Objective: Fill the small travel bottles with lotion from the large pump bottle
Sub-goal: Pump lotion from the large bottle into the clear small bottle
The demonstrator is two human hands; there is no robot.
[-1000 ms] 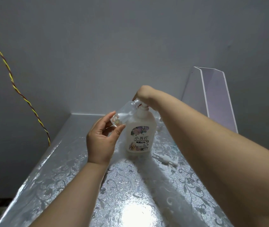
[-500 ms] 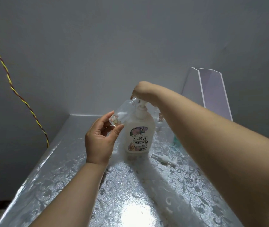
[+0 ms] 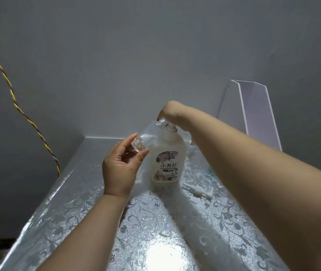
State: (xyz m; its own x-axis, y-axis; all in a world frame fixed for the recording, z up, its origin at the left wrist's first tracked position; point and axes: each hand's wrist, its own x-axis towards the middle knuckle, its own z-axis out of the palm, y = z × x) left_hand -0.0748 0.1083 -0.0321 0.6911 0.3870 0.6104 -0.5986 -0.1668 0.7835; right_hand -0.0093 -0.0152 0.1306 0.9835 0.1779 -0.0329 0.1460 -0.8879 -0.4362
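The table (image 3: 61, 208), covered in silver floral film, is bounded on the left by an edge running from the near left to the far corner, where it is met by the grey wall (image 3: 155, 45); the far edge is closed off by that same wall. A twisted yellow-and-red wire (image 3: 19, 108) is hung beyond the left edge, well apart from both hands. At the far right a clear acrylic stand (image 3: 257, 116) is set upright, behind the right forearm. The large pump bottle (image 3: 167, 163) is stood upright toward the far middle of the table, well apart from the left edge, and a white pump piece (image 3: 196, 190) is laid on the film just to its right. The small travel bottle (image 3: 148, 134) is held tilted above the table, left of the pump bottle, with its neck raised to the spout. Its base is pinched between the thumb and curled fingers of the left hand (image 3: 119, 171). The right hand (image 3: 171, 112) is laid over the pump head from above; its fingers are hidden behind the knuckles, so their grip cannot be told.
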